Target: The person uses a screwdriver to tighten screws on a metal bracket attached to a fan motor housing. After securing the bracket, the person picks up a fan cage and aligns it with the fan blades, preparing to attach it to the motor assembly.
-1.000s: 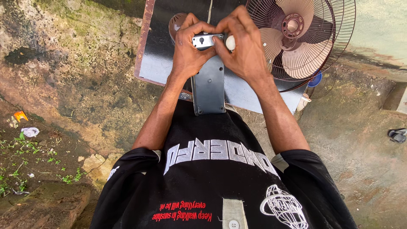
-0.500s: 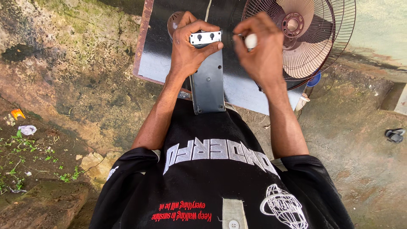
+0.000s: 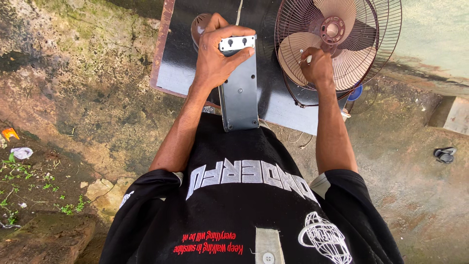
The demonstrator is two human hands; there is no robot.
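Observation:
My left hand (image 3: 218,55) grips the far end of a long grey metal housing (image 3: 240,95) that leans against my chest, its white end plate with two holes showing between my fingers. My right hand (image 3: 316,67) is closed around a small white-tipped tool, held over the front of a fan head (image 3: 337,44) with beige blades and a dark wire cage. The fan head lies on a dark table (image 3: 178,68). A brown round cap (image 3: 200,25) sits on the table just beyond my left hand.
The table has a rusty brown rim and stands on stained, mossy concrete. A second wire grille and a blue object (image 3: 356,93) lie under the fan's right side. A sandal (image 3: 444,154) lies at right. Litter and weeds (image 3: 19,156) lie at left.
My right hand has left the housing's end and moved right to the fan head, carrying the white-tipped tool. My left hand still holds the housing.

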